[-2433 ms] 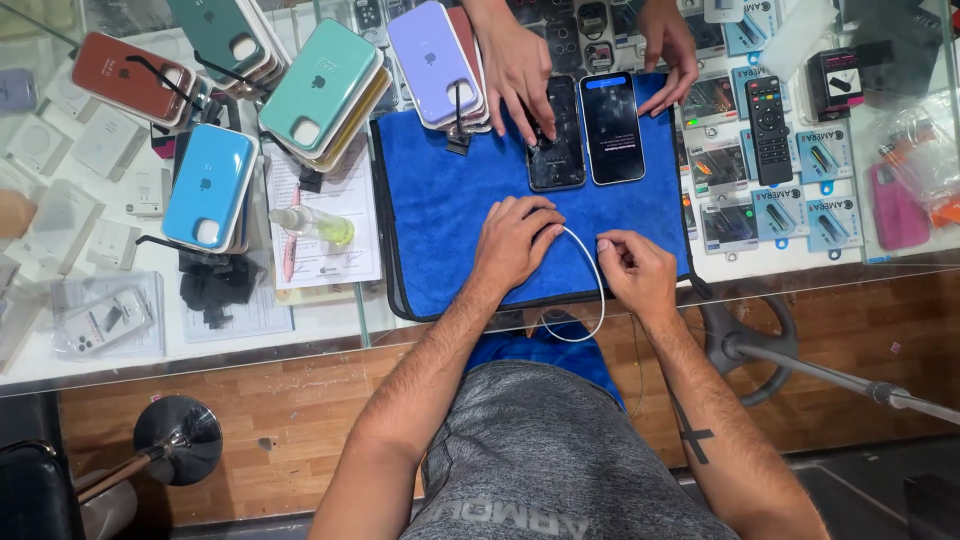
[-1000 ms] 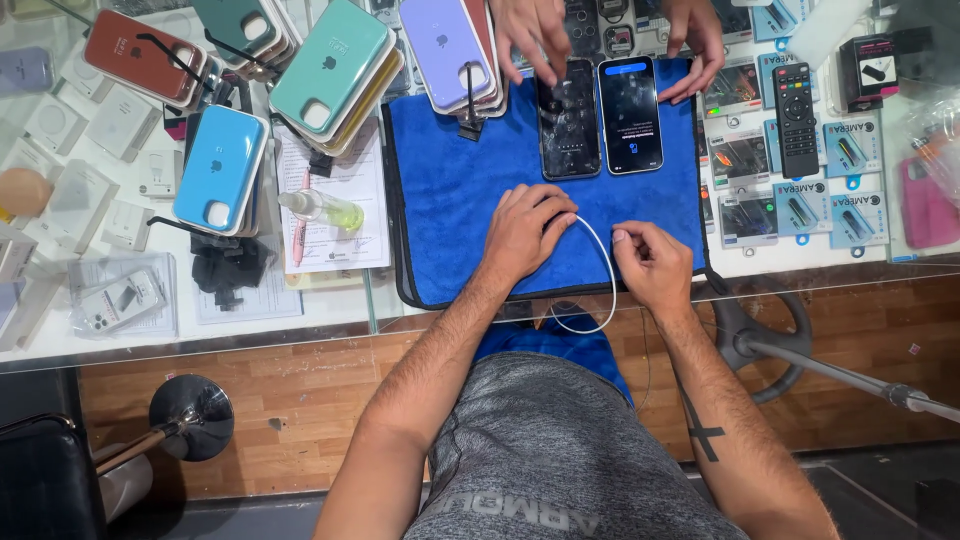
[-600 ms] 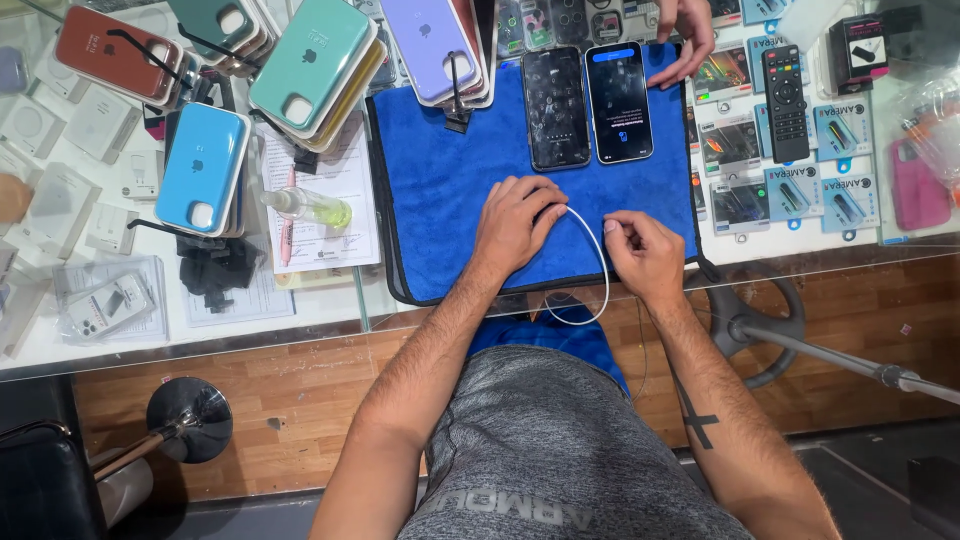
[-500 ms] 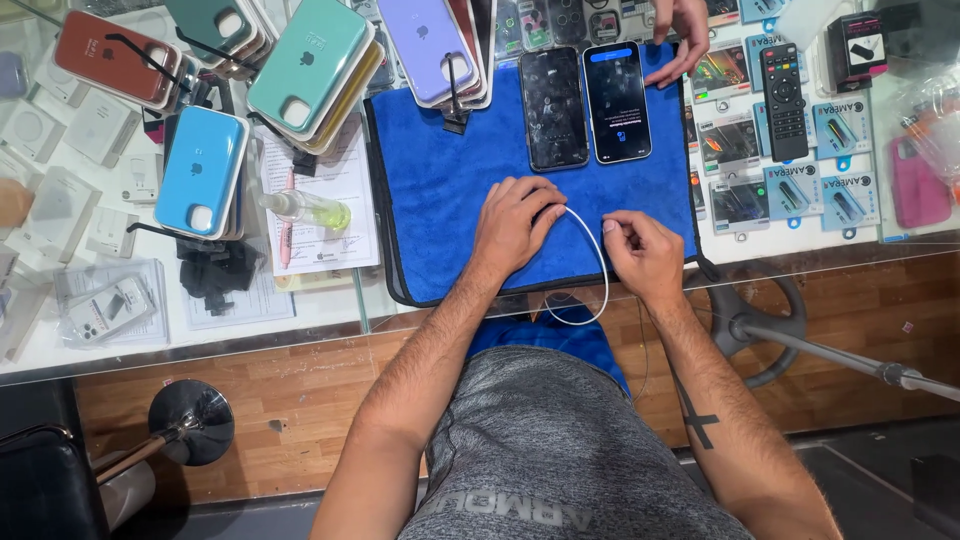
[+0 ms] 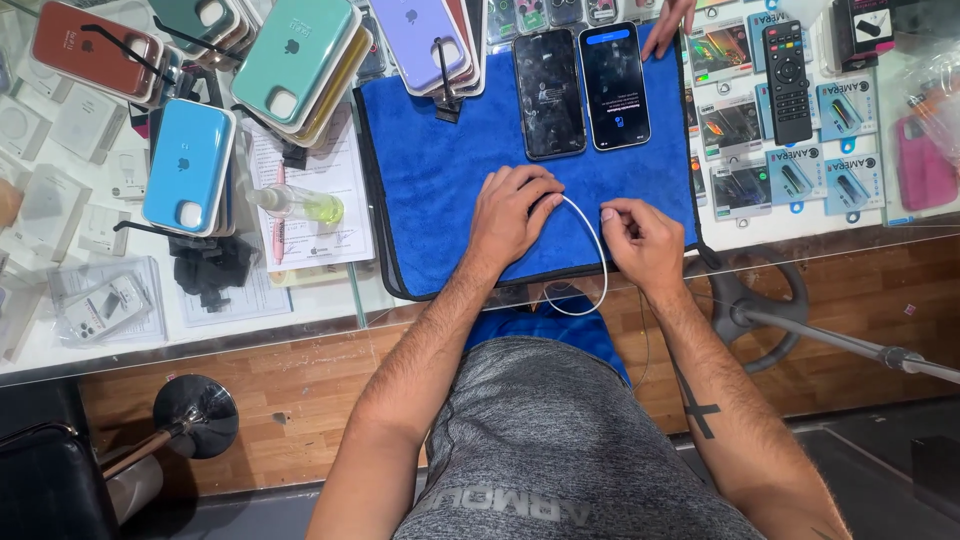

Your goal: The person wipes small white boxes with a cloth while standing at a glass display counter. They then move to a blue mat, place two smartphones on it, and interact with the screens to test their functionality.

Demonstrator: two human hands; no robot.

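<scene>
Left hand point(image 5: 515, 212) rests on the blue cloth point(image 5: 450, 170), fingers curled around one end of the white cable point(image 5: 596, 240). Right hand point(image 5: 640, 240) sits just beside it, pinching the other end. Cable arcs between both hands, then loops down off the surface edge. Two phones point(image 5: 582, 90) lie side by side just beyond the hands. Another person's hand point(image 5: 668, 25) touches the cloth's far edge.

A white cable point(image 5: 590, 250) loops over the royal-blue cloth point(image 5: 450, 170); nearby phone cases are sky blue point(image 5: 188, 165), mint green point(image 5: 298, 62), lilac point(image 5: 428, 38) and rust red point(image 5: 92, 50)
</scene>
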